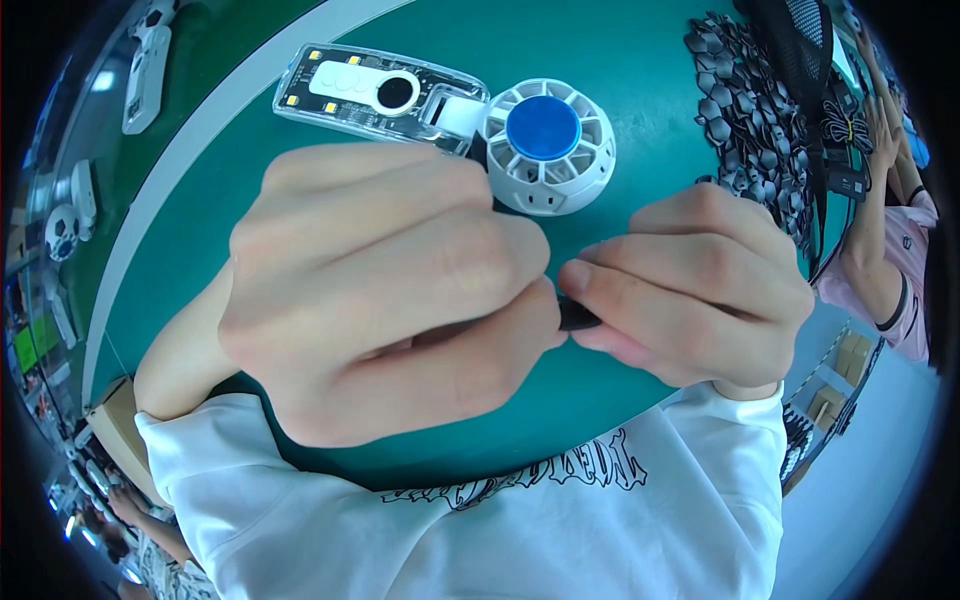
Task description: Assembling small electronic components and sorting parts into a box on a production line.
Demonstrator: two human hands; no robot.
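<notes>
Both hands [560, 300] pinch something small, perhaps black, above green table [640, 60].

Green table [620, 60], pale band curving along its left side. Resting on it: clear plastic housing [380, 95], just beside a white round fan part with blue centre [548, 145]. Heap of small dark pieces [745, 110] at far right.

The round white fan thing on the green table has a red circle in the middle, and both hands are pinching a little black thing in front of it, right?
Not quite. The head view shows the circle in the middle of the round white fan is blue, not red. The rest holds: it lies on the green table, and the left hand and right hand pinch a small black piece.
</notes>
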